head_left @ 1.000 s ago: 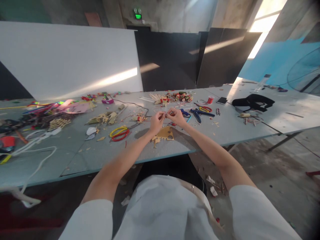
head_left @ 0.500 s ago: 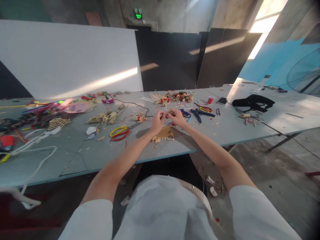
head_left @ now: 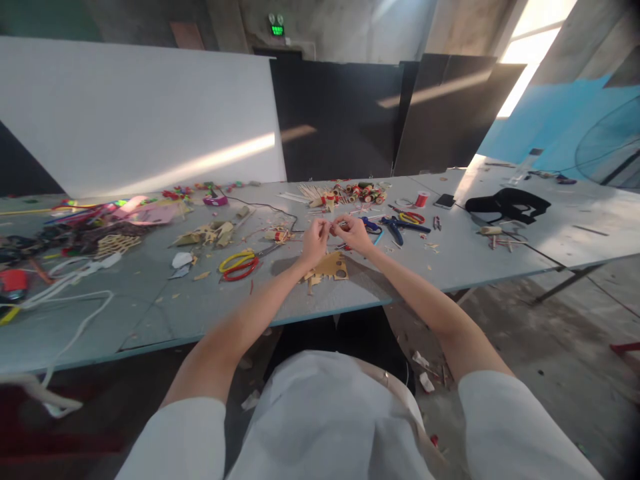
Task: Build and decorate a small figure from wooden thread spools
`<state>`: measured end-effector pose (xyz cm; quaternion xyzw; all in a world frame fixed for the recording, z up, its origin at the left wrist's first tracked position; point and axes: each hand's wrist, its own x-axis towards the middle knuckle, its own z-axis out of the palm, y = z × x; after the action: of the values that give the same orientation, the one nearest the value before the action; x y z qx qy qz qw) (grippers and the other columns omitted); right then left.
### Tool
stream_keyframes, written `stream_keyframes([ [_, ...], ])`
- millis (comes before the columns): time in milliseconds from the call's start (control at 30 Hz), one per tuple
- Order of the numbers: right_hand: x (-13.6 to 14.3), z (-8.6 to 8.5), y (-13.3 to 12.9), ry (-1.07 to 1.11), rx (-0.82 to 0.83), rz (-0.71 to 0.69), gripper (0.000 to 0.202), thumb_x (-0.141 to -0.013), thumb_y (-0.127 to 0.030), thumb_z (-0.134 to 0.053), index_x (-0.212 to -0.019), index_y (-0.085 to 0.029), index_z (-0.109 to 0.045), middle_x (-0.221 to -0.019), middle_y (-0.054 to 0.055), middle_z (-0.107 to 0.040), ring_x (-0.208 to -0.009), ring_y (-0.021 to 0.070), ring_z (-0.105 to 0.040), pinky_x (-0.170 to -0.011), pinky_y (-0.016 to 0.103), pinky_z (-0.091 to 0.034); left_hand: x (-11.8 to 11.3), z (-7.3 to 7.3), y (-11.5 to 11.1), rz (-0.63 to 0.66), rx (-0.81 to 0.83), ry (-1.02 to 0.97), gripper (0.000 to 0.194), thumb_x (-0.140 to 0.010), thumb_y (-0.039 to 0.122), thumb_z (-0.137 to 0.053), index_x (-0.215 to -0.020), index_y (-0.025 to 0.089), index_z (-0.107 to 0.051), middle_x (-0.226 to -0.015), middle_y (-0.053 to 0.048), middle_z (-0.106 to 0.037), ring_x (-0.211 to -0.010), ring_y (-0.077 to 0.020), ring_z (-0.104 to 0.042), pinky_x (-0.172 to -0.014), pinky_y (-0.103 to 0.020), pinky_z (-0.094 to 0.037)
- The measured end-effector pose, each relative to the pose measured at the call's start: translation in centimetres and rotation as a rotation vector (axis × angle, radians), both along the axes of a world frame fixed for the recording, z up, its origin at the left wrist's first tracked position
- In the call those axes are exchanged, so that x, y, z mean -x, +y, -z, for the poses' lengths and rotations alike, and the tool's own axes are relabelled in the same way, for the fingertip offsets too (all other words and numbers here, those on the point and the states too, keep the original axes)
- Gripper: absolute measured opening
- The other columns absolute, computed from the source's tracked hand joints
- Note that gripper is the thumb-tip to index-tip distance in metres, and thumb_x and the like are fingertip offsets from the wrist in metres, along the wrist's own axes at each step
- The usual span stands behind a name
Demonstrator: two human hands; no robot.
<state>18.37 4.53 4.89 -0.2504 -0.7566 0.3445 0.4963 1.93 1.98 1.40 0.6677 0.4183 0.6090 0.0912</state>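
1. Over the grey table (head_left: 150,313), the left hand (head_left: 315,239) and right hand (head_left: 354,233) meet, fingertips pinched together on a small red-tipped piece (head_left: 334,227), too tiny to identify.
2. Just below lies a perforated tan sheet (head_left: 330,267); how much of the work is finished I cannot judge.
3. Yellow and red scissors (head_left: 239,265) lie unused nearby.
4. No writing is readable; a green sign (head_left: 277,31) glows on the far wall.

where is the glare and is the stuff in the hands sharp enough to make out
Head view: the window at upper right is blown out, and a sun streak crosses the white board; the left hand and right hand pinch something too small to identify; the table edge bows from lens distortion.
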Motion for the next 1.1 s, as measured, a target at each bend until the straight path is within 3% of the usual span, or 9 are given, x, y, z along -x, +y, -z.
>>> stream_keyframes([
  [200,-0.1,-0.3,-0.4,-0.010,-0.023,-0.013,0.030,-0.092,-0.046,-0.066,-0.090,-0.017,-0.064,-0.074,0.004,-0.069,-0.059,0.0107,-0.057,-0.054,0.021,-0.039,-0.1,0.3,0.4,0.064,0.049,-0.073,0.048,-0.105,0.072,-0.047,-0.100,0.025,-0.055,-0.069,0.001,-0.065,-0.054,-0.0143,-0.055,-0.054,-0.029,-0.039],
  [400,-0.3,-0.2,-0.2,-0.040,-0.040,0.006,0.031,-0.095,-0.046,-0.064,-0.095,-0.015,-0.067,-0.071,0.002,-0.067,-0.058,0.0107,-0.054,-0.053,0.022,-0.037,0.2,0.2,0.2,0.048,0.008,-0.034,0.043,-0.107,0.067,-0.049,-0.105,0.024,-0.057,-0.081,-0.004,-0.074,-0.069,-0.0182,-0.068,-0.065,-0.031,-0.049],
  [700,-0.4,-0.2,-0.1,0.020,0.040,-0.037,0.042,-0.089,-0.055,-0.071,-0.099,-0.014,-0.070,-0.077,0.005,-0.072,-0.060,0.0110,-0.057,-0.052,0.021,-0.037,0.2,0.3,0.5,0.048,0.022,-0.019,0.040,-0.108,0.064,-0.049,-0.105,0.025,-0.057,-0.086,-0.005,-0.077,-0.073,-0.0197,-0.072,-0.068,-0.032,-0.049],
  [900,-0.7,-0.3,0.6,0.023,0.177,-0.083,0.049,-0.084,-0.063,-0.077,-0.093,-0.016,-0.070,-0.052,-0.007,-0.049,-0.043,0.0063,-0.030,-0.042,0.022,-0.021,0.2,-0.1,0.1,0.060,0.012,-0.002,0.039,-0.108,0.063,-0.050,-0.104,0.025,-0.056,-0.084,-0.005,-0.078,-0.073,-0.0194,-0.073,-0.069,-0.031,-0.051],
  [1100,-0.8,0.1,1.2,0.059,0.311,-0.172,0.051,-0.078,-0.065,-0.084,-0.089,-0.018,-0.069,-0.049,-0.011,-0.040,-0.041,0.0058,-0.024,-0.041,0.023,-0.016,0.3,-0.1,0.0,0.045,0.010,0.033,0.041,-0.108,0.065,-0.048,-0.104,0.025,-0.056,-0.084,-0.006,-0.079,-0.074,-0.0206,-0.074,-0.071,-0.033,-0.051],
])
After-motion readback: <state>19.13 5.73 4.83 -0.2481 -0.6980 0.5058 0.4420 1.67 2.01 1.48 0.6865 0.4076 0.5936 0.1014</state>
